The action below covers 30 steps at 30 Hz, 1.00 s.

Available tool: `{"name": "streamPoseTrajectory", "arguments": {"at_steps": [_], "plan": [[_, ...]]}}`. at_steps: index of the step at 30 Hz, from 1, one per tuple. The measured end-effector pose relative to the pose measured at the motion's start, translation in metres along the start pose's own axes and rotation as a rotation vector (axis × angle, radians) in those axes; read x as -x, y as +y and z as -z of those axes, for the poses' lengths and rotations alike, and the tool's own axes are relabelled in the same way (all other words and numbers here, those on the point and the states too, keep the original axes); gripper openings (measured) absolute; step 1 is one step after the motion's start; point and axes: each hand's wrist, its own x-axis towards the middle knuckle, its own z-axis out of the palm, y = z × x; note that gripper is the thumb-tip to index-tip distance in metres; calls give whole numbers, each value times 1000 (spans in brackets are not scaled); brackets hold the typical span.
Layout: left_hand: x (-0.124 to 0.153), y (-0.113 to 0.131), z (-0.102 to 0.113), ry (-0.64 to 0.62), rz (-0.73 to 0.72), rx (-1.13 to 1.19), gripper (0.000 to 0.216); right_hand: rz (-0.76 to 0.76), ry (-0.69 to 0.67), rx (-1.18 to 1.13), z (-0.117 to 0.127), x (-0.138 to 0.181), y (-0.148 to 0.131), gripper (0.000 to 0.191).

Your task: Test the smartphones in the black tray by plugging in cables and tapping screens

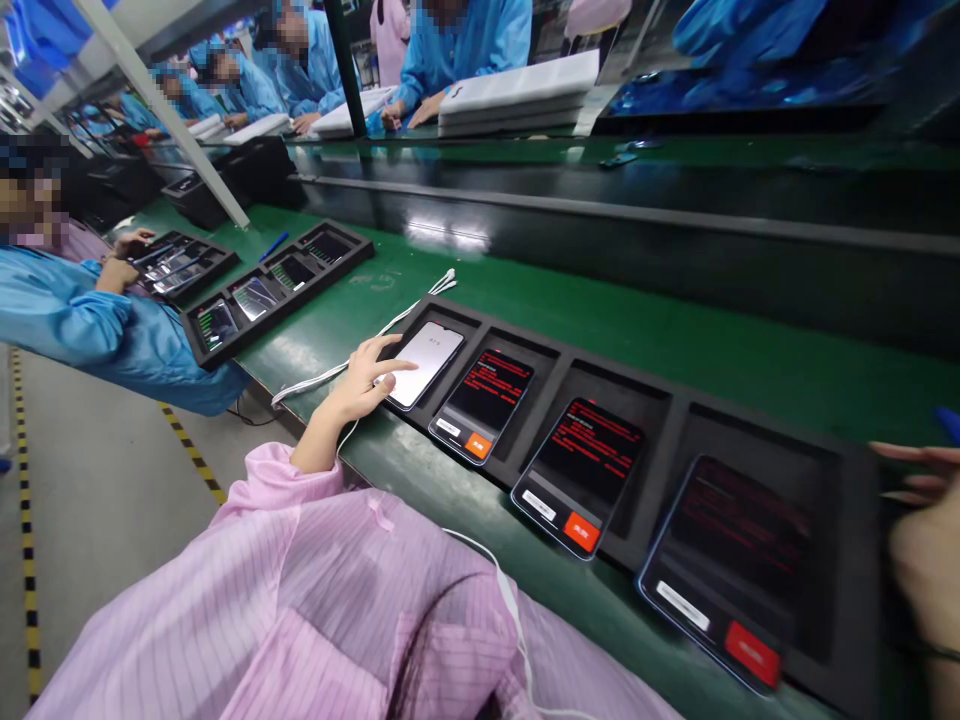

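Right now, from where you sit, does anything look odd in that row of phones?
Yes: the leftmost phone has a white screen, while the other three show red text on dark. The rightmost two also stick out past their black tray's near edge.

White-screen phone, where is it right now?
In the head view, just left of centre, the white-screen phone lies in the leftmost slot of the nearer black tray, partly under the left hand.

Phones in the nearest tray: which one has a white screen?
The leftmost phone, under the left hand; the other three phones show red writing on black.
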Motion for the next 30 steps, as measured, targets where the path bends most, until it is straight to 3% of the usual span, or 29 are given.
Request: {"name": "streamPoseTrajectory", "arguments": {"at_steps": [7, 14, 20, 24, 30], "plan": [[1, -2, -2, 36, -14, 49, 93, 11, 25, -14, -2, -3, -3, 72], [6, -21, -10, 238, -2, 224, 95, -6, 18, -77, 0, -16, 8, 82], [6, -25, -11, 231, -7, 188, 91, 12, 33, -102, 1, -18, 22, 76], [2, -24, -14, 148, -29, 50, 90, 43, 39, -117, -1, -17, 25, 76], [-1, -14, -11, 151, 20, 16, 89, 70, 49, -129, -3, -18, 29, 77]]}}
